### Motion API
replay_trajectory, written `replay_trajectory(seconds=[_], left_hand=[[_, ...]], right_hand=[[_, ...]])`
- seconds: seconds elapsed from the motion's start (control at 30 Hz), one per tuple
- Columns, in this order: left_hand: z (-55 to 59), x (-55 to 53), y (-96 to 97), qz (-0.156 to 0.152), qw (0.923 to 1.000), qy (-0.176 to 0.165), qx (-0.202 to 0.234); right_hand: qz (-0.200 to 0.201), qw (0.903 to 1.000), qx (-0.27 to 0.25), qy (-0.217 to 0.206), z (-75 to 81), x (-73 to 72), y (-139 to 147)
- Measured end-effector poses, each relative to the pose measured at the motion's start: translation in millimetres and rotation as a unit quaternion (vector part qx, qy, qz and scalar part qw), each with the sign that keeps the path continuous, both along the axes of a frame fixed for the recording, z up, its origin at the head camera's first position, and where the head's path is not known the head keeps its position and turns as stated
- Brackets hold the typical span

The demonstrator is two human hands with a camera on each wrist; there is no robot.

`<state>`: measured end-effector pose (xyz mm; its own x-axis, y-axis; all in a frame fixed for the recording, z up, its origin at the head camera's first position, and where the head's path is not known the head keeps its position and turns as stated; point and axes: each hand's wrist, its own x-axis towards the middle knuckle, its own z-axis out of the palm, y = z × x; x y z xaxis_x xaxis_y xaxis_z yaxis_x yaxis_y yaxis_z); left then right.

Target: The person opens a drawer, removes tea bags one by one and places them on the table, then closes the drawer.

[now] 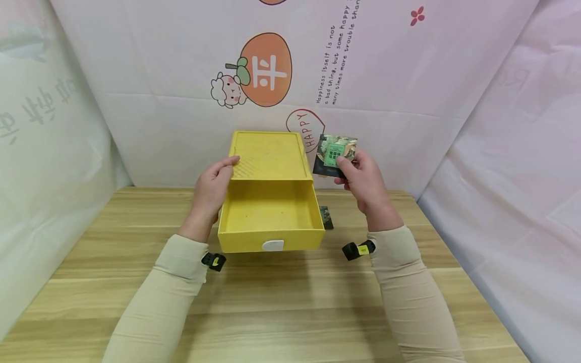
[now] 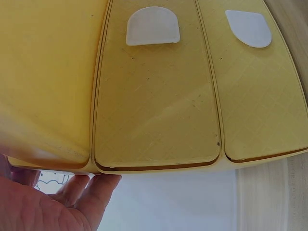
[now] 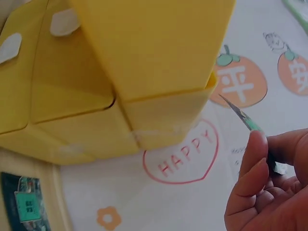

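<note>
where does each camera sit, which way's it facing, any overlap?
Head: on head, faces forward and down at cabinet; both sleeves, left fingers, right fingers show.
Left wrist: on left wrist, faces drawer fronts; left fingers show.
Right wrist: on right wrist, faces cabinet and backdrop; right fingers show.
Head and right wrist share held packet.
</note>
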<state>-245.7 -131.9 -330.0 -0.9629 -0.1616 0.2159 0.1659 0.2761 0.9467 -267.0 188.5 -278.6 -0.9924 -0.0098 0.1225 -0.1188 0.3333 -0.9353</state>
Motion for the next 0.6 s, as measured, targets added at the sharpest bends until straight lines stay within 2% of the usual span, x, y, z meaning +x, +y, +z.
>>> replay_trajectory(seconds=[0.43, 0.6], left_hand=[[0.7, -0.4, 0.9, 0.003, 1.0, -0.003, -0.001], [1.5, 1.0, 1.1, 0.003, 1.0, -0.002, 0.003]], right_hand=[[-0.042, 0.999, -0.01, -0.015, -30.1, -20.4, 22.4], [-0.05, 0.9979, -0.009, -0.04, -42.0, -25.5, 29.8]])
